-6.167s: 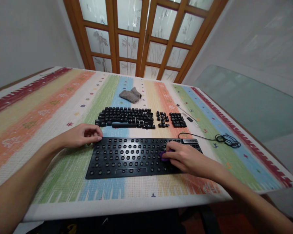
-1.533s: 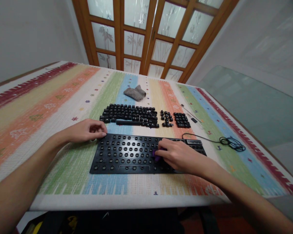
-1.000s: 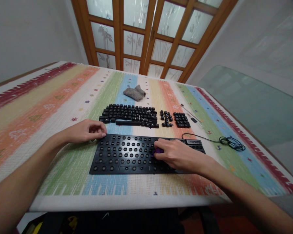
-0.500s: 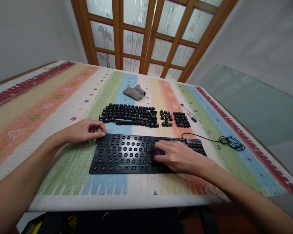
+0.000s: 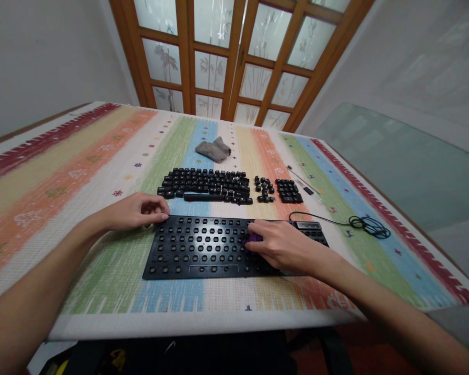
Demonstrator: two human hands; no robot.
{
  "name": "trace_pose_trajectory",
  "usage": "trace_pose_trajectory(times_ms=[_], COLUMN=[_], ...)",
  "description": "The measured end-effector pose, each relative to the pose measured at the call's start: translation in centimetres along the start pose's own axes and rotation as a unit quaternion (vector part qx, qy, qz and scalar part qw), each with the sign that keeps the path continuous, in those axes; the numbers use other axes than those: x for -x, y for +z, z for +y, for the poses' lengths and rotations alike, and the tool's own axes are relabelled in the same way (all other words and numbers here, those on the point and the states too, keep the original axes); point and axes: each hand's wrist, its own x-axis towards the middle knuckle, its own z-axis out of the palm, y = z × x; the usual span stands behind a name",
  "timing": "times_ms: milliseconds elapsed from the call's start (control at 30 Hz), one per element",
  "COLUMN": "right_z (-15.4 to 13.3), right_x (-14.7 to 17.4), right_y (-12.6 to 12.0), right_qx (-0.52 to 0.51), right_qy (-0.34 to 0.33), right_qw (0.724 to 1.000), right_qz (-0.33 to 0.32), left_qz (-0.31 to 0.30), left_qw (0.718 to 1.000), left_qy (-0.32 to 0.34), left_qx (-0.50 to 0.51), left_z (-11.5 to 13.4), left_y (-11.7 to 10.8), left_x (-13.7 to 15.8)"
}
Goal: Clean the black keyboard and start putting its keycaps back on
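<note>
A black keyboard base [image 5: 214, 260] with its keycaps off lies flat before me, showing rows of bare key posts. At its far left corner, my left hand [image 5: 144, 211] is closed, thumb and curled fingers meeting at the edge. My right hand [image 5: 281, 245] is over the right half of the base, its fingers closed round a purple lump [image 5: 255, 238] pressed down on the key posts. The hand hides most of the lump and part of the number pad area. Loose black keycaps [image 5: 203, 183] lie behind the base, laid out in keyboard order.
Smaller keycap groups, including number pad keys [image 5: 289, 191], sit at the right. A grey cloth [image 5: 214, 150] lies farther back. Thin tools [image 5: 303, 178] rest beyond the number keys. The coiled cable [image 5: 369, 227] lies right of the base, on the striped tablecloth [image 5: 101, 281].
My right hand has shifted very slightly away from me with the purple lump, which stays on the key posts. My left hand keeps its place at the corner.
</note>
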Motion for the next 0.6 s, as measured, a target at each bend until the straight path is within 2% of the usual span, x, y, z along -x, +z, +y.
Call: trace_pose_trajectory(times_ms=[200, 600], right_z=[0.3, 0.2], right_x=[-0.2, -0.3], right_y=[-0.4, -1.1], right_qx=[-0.03, -0.02], right_qy=[-0.026, -0.049], right_qw=[0.999, 0.998], right_qz=[-0.013, -0.042], left_qz=[0.002, 0.004], left_qw=[1.0, 1.0], left_qy=[-0.004, 0.0], left_qx=[0.007, 0.009], left_z=[0.0, 0.2], left_y=[0.0, 0.0], left_x=[0.1, 0.1])
